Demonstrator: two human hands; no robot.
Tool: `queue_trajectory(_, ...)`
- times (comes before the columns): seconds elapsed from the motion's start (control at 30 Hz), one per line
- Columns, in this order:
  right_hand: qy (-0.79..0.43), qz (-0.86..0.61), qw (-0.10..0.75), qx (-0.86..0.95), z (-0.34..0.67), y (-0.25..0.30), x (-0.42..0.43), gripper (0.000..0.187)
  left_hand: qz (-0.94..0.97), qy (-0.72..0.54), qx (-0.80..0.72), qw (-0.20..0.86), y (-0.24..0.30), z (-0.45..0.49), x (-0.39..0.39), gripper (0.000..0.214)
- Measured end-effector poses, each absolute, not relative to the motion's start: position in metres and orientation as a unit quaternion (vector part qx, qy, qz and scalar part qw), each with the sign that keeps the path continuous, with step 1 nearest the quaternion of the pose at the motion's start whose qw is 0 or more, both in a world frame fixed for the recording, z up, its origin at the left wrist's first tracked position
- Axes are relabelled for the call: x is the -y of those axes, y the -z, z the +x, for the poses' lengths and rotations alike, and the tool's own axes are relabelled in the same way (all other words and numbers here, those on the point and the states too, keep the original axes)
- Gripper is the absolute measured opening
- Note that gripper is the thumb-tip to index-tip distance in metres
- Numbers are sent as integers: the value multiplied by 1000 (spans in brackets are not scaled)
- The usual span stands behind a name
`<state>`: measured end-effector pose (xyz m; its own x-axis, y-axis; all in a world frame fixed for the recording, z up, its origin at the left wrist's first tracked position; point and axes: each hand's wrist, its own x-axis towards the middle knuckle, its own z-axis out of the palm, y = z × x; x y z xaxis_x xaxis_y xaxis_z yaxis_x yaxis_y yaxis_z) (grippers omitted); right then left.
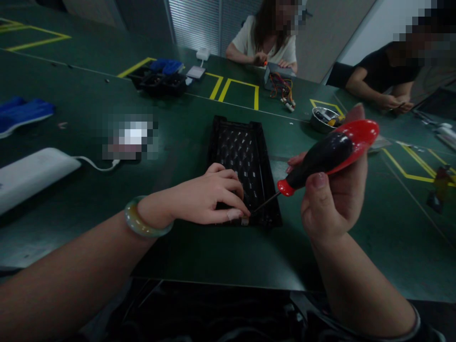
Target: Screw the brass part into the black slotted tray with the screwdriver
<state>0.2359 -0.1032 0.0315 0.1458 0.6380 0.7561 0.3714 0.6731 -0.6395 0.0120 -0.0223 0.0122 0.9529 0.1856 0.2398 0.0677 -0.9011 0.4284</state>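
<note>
A black perforated panel lies flat on the green table in front of me. My left hand rests on its near edge, fingers curled down and pinching a small part at the corner. My right hand is wrapped round a screwdriver with a black and red handle. Its thin shaft slants down to the left, and its tip meets the panel's near corner right beside my left fingertips. A pale green bangle circles my left wrist.
A white power bank with a cable lies at the left, blue gloves behind it. Far off stand a black tray, a small metal bowl and a power supply with coloured wires. Two other people sit at the table's far side.
</note>
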Motion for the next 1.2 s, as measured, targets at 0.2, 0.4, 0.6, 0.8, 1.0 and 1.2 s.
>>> queue_trajectory(0.2,-80,-389,641,657,240,-31,100,68,964,-144,-66,215,-11,12,22,20)
queue_trajectory(0.4,-33,-427,647,631,246,-25,96,67,964,-145,-64,214,-9,12,22,22)
queue_trajectory(0.6,-81,-414,639,644,238,-35,105,56,964,-145,-65,215,-11,12,21,20)
queue_trajectory(0.8,-124,-373,645,655,235,-36,106,53,965,-139,-62,213,-11,12,21,20)
queue_trajectory(1.0,-110,-385,663,633,234,-35,105,49,965,-138,-63,212,-12,12,21,21)
queue_trajectory(1.2,-94,-392,669,625,235,-37,105,47,965,-141,-60,215,-11,12,21,21)
